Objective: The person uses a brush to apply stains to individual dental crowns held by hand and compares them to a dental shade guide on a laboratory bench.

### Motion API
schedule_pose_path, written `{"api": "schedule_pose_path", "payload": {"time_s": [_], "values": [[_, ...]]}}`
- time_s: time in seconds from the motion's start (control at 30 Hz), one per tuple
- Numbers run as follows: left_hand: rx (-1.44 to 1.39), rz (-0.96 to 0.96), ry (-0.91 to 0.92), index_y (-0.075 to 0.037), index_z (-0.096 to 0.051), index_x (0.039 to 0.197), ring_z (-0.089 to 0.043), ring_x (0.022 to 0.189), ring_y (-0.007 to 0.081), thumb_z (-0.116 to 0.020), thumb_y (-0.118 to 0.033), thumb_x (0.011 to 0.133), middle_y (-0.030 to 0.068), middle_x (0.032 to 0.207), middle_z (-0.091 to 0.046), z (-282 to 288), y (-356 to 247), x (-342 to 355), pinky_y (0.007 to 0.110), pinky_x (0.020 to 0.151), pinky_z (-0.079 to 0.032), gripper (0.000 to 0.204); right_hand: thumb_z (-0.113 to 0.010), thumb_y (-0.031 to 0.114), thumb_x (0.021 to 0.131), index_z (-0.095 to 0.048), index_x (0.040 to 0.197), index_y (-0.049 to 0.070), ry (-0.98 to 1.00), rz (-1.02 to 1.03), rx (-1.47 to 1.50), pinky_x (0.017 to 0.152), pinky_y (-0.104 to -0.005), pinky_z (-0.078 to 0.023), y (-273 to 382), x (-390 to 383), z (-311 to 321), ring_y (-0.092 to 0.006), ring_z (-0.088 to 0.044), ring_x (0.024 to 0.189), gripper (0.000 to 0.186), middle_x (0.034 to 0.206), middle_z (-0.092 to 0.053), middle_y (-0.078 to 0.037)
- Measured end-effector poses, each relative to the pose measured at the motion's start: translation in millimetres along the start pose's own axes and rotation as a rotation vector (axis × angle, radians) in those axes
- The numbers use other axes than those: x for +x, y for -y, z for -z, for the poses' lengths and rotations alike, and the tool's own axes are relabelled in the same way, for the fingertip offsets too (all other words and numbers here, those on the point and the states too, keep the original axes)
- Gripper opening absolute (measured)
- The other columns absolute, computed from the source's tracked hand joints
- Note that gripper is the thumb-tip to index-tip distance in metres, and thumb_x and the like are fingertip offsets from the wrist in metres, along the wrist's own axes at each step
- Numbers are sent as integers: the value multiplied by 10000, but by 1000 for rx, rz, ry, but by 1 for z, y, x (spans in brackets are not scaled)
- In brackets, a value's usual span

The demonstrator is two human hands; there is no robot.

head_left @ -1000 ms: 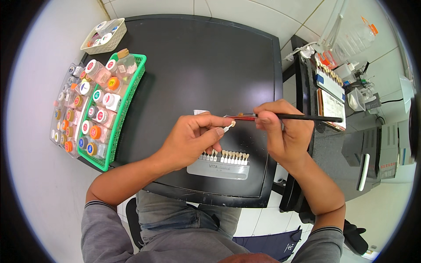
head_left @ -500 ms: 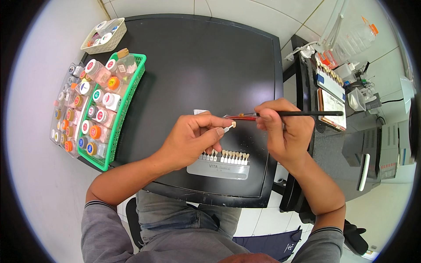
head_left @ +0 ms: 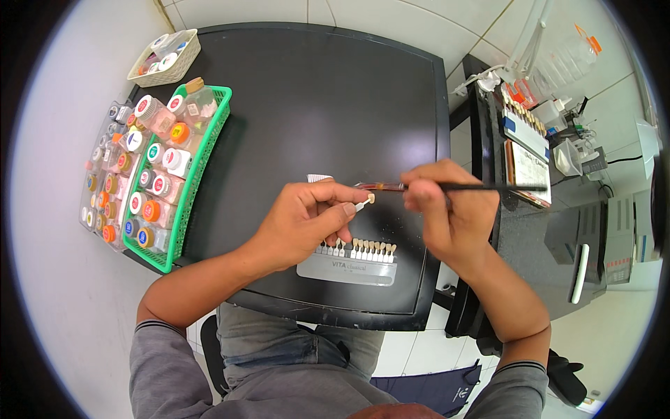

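Note:
My left hand (head_left: 307,220) pinches a tooth shade tab (head_left: 361,204) by its pale stem between thumb and fingers, the tooth-shaped end pointing right. In my right hand (head_left: 450,209) is a thin brush with a long black handle (head_left: 495,187), held like a pen and lying nearly level. Its front end reaches left toward the tab; whether it touches cannot be made out. A slim reddish strip (head_left: 380,186) shows by the brush's front end, its kind unclear. Below my left hand lies a grey shade guide holder (head_left: 349,274) with a row of tooth tabs, partly covered by that hand.
A green basket (head_left: 202,178) of capped jars stands at the table's left, beside more small jars. Behind it is a cream basket (head_left: 174,70). Pale crumbs dot the black tabletop. A side counter at right bears a notebook (head_left: 527,174) and another tab set (head_left: 523,115).
The brush in my right hand has tipped, its handle end slightly lower, and my right fingers have shifted a little left. My left hand with the shade tab stays almost in place.

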State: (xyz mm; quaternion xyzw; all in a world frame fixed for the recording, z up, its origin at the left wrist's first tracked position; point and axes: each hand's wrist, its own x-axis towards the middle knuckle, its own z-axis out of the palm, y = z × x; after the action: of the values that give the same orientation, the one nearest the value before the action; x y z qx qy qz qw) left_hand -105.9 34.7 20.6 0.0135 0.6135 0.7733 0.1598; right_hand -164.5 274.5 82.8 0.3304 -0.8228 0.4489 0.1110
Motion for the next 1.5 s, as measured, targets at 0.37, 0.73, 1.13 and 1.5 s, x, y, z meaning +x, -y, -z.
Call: {"api": "schedule_pose_path", "payload": {"time_s": [0.37,0.73,1.13,1.5], "values": [[25,6,12,6,-773,1378,-694,772,59,-676,-92,1123,16,960,-725,0,0,0,224,686,-543,290,-828,111,1015,-805,990,15,12,157,-19,623,-350,-573,-4,1,-4,-247,-739,697,101,914,-792,-98],[95,-7,19,23,-762,1384,-678,781,64,-621,-57,1119,7,985,-684,-2,-4,0,239,703,-539,310,-833,98,1007,-802,973,-8,10,127,2,635,-346,-583,-3,0,-5,-257,-750,709,115,926,-799,-102],[58,-27,19,19,-759,1392,-672,781,56,-622,-69,1122,14,1000,-695,-2,-3,-1,232,693,-530,315,-816,89,1018,-819,991,22,21,109,-60,636,-345,-592,0,-1,-5,-261,-761,720,72,946,-808,-101],[69,-26,23,19,-754,1402,-687,795,61,-626,-74,1128,13,986,-694,-3,-2,0,233,693,-536,316,-826,90,1013,-808,991,24,81,243,-22,610,-347,-583,7,-2,-8,-259,-761,716,72,920,-800,-95]]}}
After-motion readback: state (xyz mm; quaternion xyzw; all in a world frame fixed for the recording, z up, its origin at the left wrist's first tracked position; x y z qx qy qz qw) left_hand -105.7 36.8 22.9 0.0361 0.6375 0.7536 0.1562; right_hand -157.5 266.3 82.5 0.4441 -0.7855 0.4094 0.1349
